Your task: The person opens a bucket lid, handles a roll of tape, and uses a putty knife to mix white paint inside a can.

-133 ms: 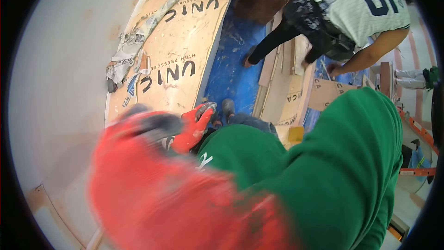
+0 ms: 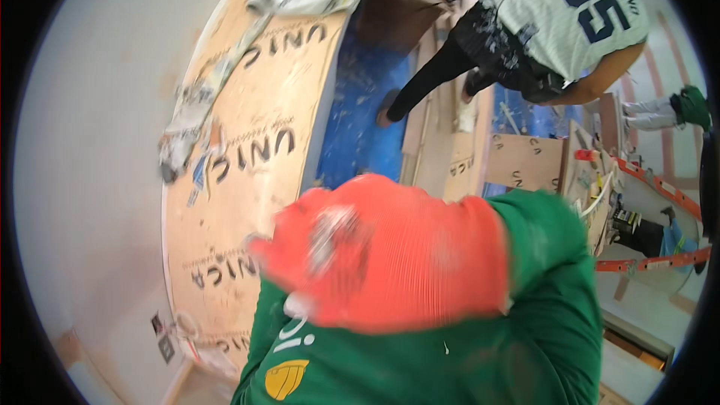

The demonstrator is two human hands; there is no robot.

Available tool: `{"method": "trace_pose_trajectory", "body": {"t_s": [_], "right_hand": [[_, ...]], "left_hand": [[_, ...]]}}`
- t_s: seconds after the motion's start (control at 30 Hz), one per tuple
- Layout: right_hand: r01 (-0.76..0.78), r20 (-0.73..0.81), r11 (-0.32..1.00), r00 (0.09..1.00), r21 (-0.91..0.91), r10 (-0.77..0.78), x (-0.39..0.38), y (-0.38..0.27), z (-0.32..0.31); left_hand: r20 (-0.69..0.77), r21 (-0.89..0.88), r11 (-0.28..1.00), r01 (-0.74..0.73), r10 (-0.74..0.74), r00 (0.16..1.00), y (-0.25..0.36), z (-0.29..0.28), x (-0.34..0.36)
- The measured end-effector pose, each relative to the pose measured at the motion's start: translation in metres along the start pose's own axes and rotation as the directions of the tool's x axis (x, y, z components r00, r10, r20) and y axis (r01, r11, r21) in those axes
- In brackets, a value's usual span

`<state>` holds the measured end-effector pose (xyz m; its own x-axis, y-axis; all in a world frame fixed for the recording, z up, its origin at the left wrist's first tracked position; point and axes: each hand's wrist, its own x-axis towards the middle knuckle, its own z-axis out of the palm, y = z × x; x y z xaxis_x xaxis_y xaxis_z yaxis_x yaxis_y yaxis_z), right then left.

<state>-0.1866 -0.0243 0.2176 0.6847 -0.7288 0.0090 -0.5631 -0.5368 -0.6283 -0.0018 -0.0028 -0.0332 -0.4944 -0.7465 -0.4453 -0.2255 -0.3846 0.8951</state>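
I have the red-gloved right hand (image 2: 349,249) blurred before the green shirt (image 2: 465,364); I cannot tell whether it grips anything, and no left hand shows. Leftward lies the plywood board (image 2: 274,94), a crumpled strip (image 2: 180,131) along its left edge. With that hand masking the right edge, a blind swing could, I judge, knock it.

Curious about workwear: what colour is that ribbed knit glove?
The ribbed knit glove is coral red with a greyish-white patch, best seen in the head view.
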Motion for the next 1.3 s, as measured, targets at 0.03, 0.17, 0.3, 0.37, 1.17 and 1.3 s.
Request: {"method": "trace_pose_trajectory", "body": {"t_s": [0.03, 0.17, 0.3, 0.37, 1.17, 1.3], "right_hand": [[-0.122, -0.091, 0.992, 0.988, 0.03, 0.124, -0.029, 0.037, 0.014], [-0.681, -0.177, 0.73, 0.727, -0.06, 0.664, -0.128, 0.138, 0.05], [-0.849, -0.132, 0.529, 0.527, -0.022, 0.84, -0.227, 0.214, 0.062], [-0.855, -0.167, 0.517, 0.515, -0.034, 0.841, -0.247, 0.255, 0.054], [-0.966, -0.018, -0.096, -0.104, 0.24, 0.994, -0.338, 0.484, -0.103], [-0.895, 0.011, -0.117, -0.125, 0.43, 0.992, -0.295, 0.531, -0.157]], "left_hand": [[0.059, 0.004, 0.997, -0.071, 0.071, 0.996, -0.004, 0.005, 0.023], [0.004, 0.235, 0.949, -0.212, 0.217, 0.976, 0.03, 0.013, 0.053], [0.026, 0.229, 0.96, -0.163, 0.162, 0.986, 0.063, 0.034, 0.111], [0.045, 0.243, 0.945, -0.218, 0.213, 0.976, 0.079, 0.052, 0.15], [-0.156, -0.538, 0.841, -0.052, -0.038, 0.987, 0.398, 0.266, 0.937], [-0.207, 0.739, 0.669, 0.082, 0.109, 0.972, 0.402, 0.229, 1.054]]}}
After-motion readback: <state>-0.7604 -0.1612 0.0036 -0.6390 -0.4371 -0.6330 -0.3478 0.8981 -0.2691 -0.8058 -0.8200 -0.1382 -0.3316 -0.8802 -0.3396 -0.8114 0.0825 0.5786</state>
